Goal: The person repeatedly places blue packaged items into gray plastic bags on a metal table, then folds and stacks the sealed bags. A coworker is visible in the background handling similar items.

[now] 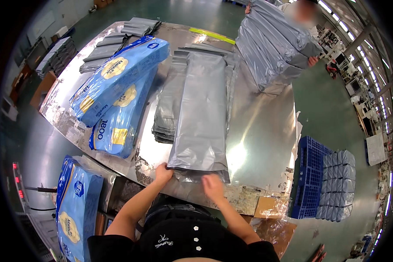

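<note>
And here is the grey bag (pixel 205 111), lengthwise on the metal surface (pixel 264 139), its near end toward the person's waist. Flat grey bags (pixel 165 115) show along its left side, and farther left of it lie two blue packs (pixel 124 120), one across the other. Beyond the bag, to its right, a co-worker (pixel 305 19) has hold of a big grey bundle (pixel 275 48).

How will it handle? Plump and smooth — I'd judge soft, fairly light for its length, with glossy film likely to slip and crease. Best hold, I'd say: both corners of the near end, or a palm under each long side; the loose film could tear if yanked.

Now the hands! The left hand (pixel 163 174) has its fingers closed on the bag's near left corner. The right hand (pixel 213 187) is half curled at the near edge, blurred — whether it grips the film, I cannot tell.
</note>
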Action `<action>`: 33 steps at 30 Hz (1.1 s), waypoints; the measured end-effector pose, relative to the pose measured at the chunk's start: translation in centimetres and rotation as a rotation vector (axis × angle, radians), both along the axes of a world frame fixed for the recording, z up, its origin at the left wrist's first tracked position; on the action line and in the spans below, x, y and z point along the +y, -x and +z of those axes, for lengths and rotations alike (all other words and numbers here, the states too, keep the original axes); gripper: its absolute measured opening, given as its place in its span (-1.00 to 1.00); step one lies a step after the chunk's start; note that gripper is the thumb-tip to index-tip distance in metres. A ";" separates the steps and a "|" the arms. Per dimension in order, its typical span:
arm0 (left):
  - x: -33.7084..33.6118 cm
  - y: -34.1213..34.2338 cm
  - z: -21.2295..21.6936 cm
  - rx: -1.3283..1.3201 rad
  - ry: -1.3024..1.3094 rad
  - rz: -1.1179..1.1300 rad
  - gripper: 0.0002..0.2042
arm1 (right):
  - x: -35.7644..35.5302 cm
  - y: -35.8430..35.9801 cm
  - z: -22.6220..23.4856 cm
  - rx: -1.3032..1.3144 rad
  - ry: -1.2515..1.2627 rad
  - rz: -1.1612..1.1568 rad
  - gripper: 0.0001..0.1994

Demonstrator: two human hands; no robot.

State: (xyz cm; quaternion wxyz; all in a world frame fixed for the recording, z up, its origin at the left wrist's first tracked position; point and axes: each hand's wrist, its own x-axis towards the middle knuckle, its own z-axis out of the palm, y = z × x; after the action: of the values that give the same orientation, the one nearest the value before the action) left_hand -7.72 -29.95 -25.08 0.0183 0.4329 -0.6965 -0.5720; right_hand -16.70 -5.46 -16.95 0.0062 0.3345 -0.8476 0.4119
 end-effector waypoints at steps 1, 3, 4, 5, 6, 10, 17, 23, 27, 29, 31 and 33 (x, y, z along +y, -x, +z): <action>-0.2 -0.4 -2.0 0.002 0.125 -0.057 -0.81 | -2.1 -0.6 -0.6 0.017 0.033 0.116 -0.86; 0.9 -0.1 0.5 -0.031 0.133 -0.141 -0.83 | -5.4 1.1 -4.3 0.113 -0.046 0.037 -0.79; 0.9 -1.1 0.3 -0.048 0.147 -0.182 -0.84 | -6.5 2.5 -5.1 -0.052 -0.250 0.042 -0.73; 0.8 -2.1 0.1 -0.067 0.160 -0.227 -0.84 | -7.3 3.6 -5.8 -0.217 -0.456 0.045 -0.67; 0.7 -2.6 0.7 0.009 0.013 -0.158 -0.85 | -7.7 4.0 -6.9 -0.113 -0.412 0.039 -0.66; -1.2 -3.2 2.4 0.009 -0.155 -0.112 -0.72 | -8.3 4.0 -8.1 0.067 -0.312 0.063 -0.64; 0.8 -2.9 3.1 0.098 0.398 -0.130 -0.72 | -13.1 0.1 -1.2 -0.405 -0.098 0.332 -0.76; -0.5 -4.2 4.3 0.322 -0.363 -0.105 -0.83 | -13.8 -0.6 -0.4 -0.671 -0.043 0.332 -0.83; -1.4 -4.1 5.6 0.337 -0.508 -0.209 -0.79 | -13.4 -0.8 -1.0 -0.530 0.059 0.326 -0.87; -1.0 -4.0 5.7 0.370 -0.614 -0.195 -0.78 | -12.1 -0.8 0.4 -0.549 0.049 0.253 -0.87; -0.9 -4.1 6.1 0.364 -0.666 -0.161 -0.76 | -10.0 -0.1 1.4 -0.655 0.047 0.159 -0.89; -0.8 -3.8 6.6 0.356 -0.765 -0.073 -0.75 | -9.2 0.1 1.5 -0.488 0.073 0.168 -0.91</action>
State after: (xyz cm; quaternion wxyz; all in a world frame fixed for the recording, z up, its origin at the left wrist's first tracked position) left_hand -3.90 -30.72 -18.50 -0.0441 0.2781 -0.4348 -0.8554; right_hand -16.83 -14.62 -15.48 -0.2209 0.2941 -0.7778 0.5097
